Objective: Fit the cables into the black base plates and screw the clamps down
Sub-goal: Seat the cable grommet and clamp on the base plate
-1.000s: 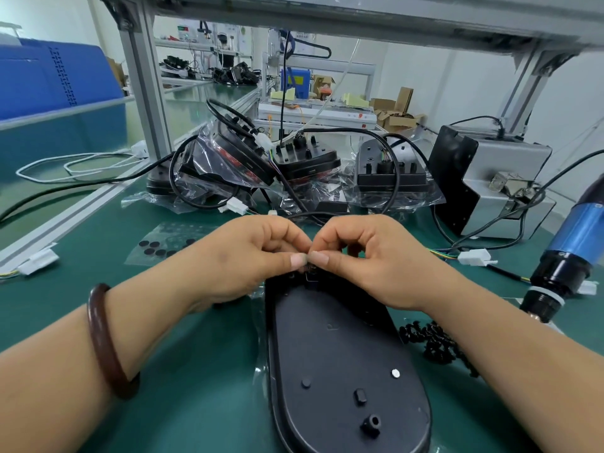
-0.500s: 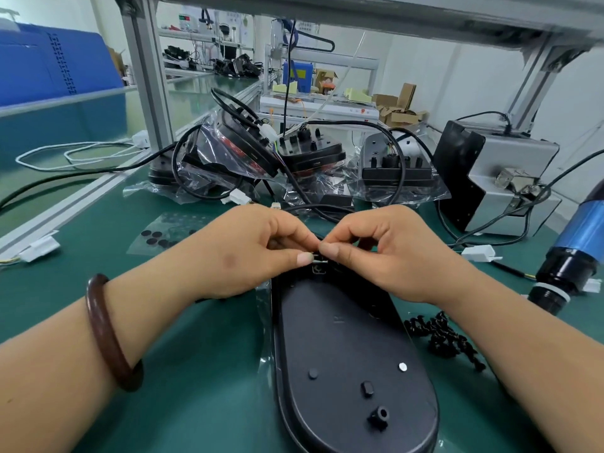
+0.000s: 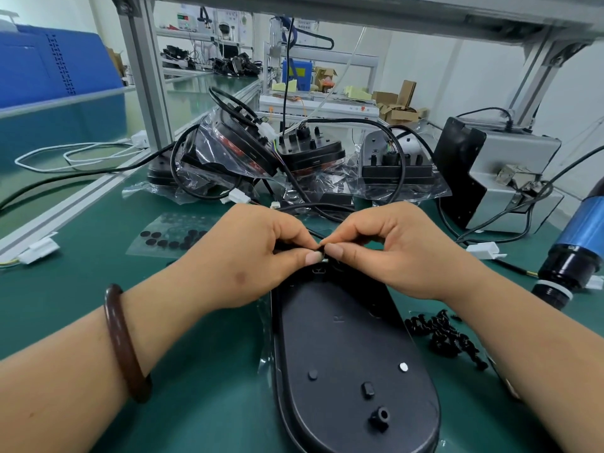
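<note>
Head view, 1 of 1. Item: long black oval plastic base plate (image 3: 349,354), flat on green bench mat (image 3: 196,371), partly over a clear bag, far end under the hands. L hand (image 3: 248,253): fingers curled, thumb + forefinger pinching a small dark piece (image 3: 322,254) at the plate's far end. R hand (image 3: 395,253): same pinch on the same piece, thumb tip nearly meeting L's. Cannot tell if it is cable end or clamp; too small, mostly covered. Thin black cable (image 3: 310,209) crosses the mat just beyond the knuckles. Loose pile of small black screws (image 3: 447,335) just R of plate. Blue-barrelled power screwdriver (image 3: 575,253) at far R edge, untouched. Bagged black lamp units w/ looped leads (image 3: 310,155) at rear. Step, est.: seating cable/clamp at plate end; no screw in yet. Risks: piece hidden by both thumbs, so may seat crooked or pop out when the pinch lets go; cable may get nipped under clamp if not fully down; plate on slick bag may slide under push; R forearm near screw pile, could scatter it.
</note>
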`<action>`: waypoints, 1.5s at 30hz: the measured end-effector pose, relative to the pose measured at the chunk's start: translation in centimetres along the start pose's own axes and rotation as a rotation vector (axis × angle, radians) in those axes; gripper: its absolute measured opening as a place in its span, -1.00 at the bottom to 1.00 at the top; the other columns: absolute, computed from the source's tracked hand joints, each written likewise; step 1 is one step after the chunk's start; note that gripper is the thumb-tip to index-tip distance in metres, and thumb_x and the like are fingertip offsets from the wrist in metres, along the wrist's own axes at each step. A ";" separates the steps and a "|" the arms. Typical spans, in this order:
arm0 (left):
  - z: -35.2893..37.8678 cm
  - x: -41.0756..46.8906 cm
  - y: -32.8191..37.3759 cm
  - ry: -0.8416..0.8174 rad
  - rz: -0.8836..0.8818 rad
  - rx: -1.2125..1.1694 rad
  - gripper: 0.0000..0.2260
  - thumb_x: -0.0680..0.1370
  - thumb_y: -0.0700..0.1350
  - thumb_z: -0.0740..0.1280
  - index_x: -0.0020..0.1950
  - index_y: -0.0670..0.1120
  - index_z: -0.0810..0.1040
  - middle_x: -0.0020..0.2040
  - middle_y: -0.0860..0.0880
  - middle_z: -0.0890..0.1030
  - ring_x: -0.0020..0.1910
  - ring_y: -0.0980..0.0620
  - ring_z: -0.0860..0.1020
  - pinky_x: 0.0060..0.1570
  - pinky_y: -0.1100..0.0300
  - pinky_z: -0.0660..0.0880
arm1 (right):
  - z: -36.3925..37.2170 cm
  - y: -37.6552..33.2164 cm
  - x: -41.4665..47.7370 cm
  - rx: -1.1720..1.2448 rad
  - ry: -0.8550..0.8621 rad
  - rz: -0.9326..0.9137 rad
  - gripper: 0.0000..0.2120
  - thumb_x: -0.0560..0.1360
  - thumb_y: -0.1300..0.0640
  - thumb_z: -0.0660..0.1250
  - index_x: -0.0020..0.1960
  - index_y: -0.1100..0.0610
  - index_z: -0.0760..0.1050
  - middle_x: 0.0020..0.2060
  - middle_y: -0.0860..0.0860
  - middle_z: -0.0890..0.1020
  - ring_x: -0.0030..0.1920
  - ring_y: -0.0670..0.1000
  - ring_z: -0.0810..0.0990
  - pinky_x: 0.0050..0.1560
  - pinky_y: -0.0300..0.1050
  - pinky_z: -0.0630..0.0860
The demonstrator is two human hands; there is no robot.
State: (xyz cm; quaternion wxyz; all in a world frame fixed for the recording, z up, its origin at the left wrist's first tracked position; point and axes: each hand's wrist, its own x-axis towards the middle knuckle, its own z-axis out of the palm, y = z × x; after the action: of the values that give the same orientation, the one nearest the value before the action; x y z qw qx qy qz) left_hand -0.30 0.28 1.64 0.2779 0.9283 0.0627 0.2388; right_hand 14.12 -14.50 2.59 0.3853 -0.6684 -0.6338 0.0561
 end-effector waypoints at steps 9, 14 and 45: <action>0.1 -0.2 -0.3 0.011 -0.014 0.023 -0.94 0.45 0.00 0.43 -0.09 0.11 0.67 -0.31 0.15 0.63 -0.32 0.22 0.53 -0.24 0.29 0.46 | 1.0 -0.5 -0.1 -0.140 0.020 -0.006 -0.90 0.49 0.26 0.39 -0.14 0.09 0.61 -0.29 -0.11 0.62 -0.24 -0.09 0.57 -0.18 -0.18 0.50; 0.0 0.1 -0.3 -0.041 -0.072 -0.061 -0.94 0.45 -0.04 0.44 -0.14 0.14 0.66 -0.31 0.21 0.64 -0.29 0.31 0.55 -0.25 0.47 0.41 | 0.4 -0.5 0.1 -0.017 -0.018 0.119 -0.93 0.49 0.22 0.41 -0.15 0.12 0.64 -0.33 -0.06 0.64 -0.33 -0.17 0.52 -0.25 -0.30 0.47; -0.9 -0.4 -0.5 -0.096 -0.085 0.075 -0.91 0.47 0.09 0.34 -0.11 0.19 0.64 -0.26 0.13 0.63 -0.27 0.21 0.53 -0.21 0.31 0.45 | 0.7 -1.1 0.0 -0.371 -0.015 -0.266 -0.94 0.42 0.27 0.39 -0.21 0.22 0.63 -0.29 0.05 0.64 -0.22 0.10 0.58 -0.18 0.06 0.51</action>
State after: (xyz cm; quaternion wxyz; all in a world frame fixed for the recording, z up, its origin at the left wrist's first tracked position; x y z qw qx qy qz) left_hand -1.05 1.11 1.88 0.2556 0.9450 0.0976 0.1792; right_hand 12.88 -14.30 2.72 0.2550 -0.6378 -0.7187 -0.1079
